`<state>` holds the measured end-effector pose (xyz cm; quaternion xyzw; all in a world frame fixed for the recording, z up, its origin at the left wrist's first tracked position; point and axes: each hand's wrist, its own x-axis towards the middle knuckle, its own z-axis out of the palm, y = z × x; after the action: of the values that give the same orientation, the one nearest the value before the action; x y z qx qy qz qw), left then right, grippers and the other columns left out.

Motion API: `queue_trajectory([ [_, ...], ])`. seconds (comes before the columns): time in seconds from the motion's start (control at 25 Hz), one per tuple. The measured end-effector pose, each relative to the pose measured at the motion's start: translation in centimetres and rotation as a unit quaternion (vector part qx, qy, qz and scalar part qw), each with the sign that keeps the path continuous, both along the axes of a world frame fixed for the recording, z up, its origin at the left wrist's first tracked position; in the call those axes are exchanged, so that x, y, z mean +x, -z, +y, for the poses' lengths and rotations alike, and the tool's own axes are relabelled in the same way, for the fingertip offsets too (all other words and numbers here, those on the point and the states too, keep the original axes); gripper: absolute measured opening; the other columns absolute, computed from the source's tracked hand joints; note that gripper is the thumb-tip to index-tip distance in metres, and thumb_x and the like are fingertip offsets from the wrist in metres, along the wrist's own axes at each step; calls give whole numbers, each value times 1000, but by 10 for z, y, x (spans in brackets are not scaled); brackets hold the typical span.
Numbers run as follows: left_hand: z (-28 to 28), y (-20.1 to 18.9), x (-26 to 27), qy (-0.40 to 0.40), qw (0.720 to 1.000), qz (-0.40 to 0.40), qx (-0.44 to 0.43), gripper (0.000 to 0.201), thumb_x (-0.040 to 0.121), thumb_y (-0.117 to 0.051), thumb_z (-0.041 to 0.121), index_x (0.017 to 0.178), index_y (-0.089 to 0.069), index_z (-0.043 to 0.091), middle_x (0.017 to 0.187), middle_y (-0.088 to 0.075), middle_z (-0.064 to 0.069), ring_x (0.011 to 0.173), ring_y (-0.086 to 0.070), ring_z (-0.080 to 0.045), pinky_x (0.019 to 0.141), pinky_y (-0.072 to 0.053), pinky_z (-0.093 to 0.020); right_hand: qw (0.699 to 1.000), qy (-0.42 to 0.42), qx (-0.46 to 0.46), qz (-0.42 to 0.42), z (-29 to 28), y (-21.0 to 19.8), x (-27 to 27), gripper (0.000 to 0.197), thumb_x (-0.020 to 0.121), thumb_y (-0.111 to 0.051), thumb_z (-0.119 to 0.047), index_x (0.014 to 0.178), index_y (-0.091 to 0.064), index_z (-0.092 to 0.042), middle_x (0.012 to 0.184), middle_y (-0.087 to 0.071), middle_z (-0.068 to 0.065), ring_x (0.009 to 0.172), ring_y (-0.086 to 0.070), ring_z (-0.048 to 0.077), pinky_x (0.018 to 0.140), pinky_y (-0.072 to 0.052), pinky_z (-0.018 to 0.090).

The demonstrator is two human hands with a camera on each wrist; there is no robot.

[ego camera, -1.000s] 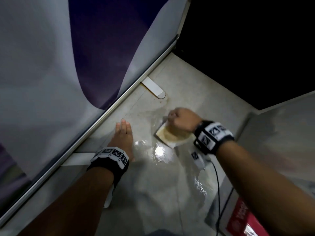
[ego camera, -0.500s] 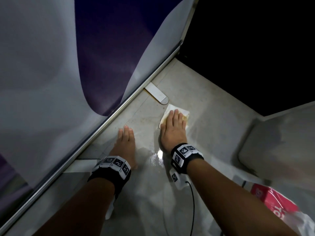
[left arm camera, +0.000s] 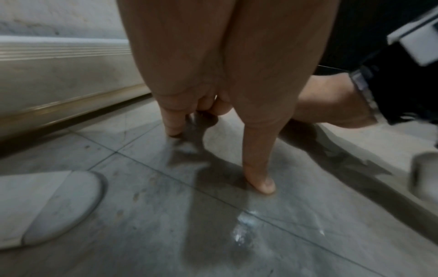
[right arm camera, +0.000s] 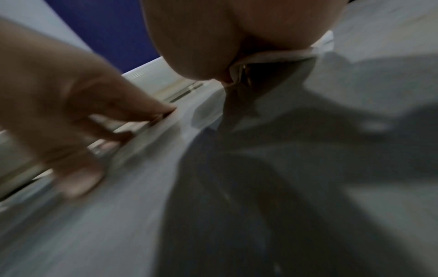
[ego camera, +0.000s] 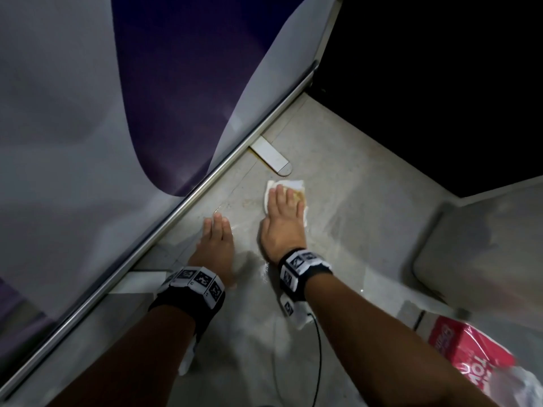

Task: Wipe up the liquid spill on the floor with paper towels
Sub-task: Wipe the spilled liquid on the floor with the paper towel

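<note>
Nearest the person, to the right of the right forearm, lies a red and white plastic package (ego camera: 470, 351) on the floor (ego camera: 367, 218). The left hand (ego camera: 216, 245) rests flat on the tiles with straight fingers, holding nothing; a white bracket (left arm camera: 47, 208) lies just to its left beside the metal rail (ego camera: 164, 227). A wet, shiny patch of spill (ego camera: 266, 268) sits between the two wrists. The right hand (ego camera: 283, 224), close beside the left but not touching it, presses flat with straight fingers on a stained paper towel (ego camera: 296, 186). Just beyond the towel is another white bracket (ego camera: 271, 155).
</note>
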<state>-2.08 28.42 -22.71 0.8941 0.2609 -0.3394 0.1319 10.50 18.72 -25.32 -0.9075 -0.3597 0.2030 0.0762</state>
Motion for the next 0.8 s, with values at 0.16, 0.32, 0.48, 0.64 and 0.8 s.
queue_trajectory([
  [0.16,0,-9,-2,-25,999,-14,-18,125,75,-79,32,150,15,-2,160,18,-20,148,16,-36,123,-4,-39,993,-110,30,16,-30,-5,-35,74,88,-23,-33,158,-16,-10,166,-11,10,153,-2,31,122,-5,52],
  [0.32,-3,-15,-1,-46,998,-24,-27,124,75,-80,26,151,15,1,160,19,-17,148,17,-34,123,-3,-36,975,-214,49,19,-108,-2,-89,72,88,-45,-28,156,-27,-13,163,-24,6,151,-15,29,121,-15,53],
  [0.48,-4,-21,-1,-52,998,-12,-39,136,68,-86,36,152,16,2,160,21,-14,148,19,-32,122,-6,-36,951,-307,32,30,-176,-6,-80,74,85,-48,-25,156,-27,-17,162,-26,2,150,-23,27,121,-18,46],
  [0.64,-4,-23,-1,-47,998,-13,-34,138,66,-87,38,152,15,2,160,20,-15,148,18,-32,123,-6,-37,993,-112,26,16,-168,-8,-4,68,90,-38,-23,154,-28,-7,162,-23,14,148,-21,39,121,-17,53],
  [0.8,-4,-23,-2,-47,998,-7,-30,135,69,-86,36,152,16,2,160,21,-15,148,19,-32,123,-5,-36,998,65,2,2,-75,-7,63,66,93,-27,-23,155,-21,0,162,-16,20,150,-10,40,123,-1,49],
])
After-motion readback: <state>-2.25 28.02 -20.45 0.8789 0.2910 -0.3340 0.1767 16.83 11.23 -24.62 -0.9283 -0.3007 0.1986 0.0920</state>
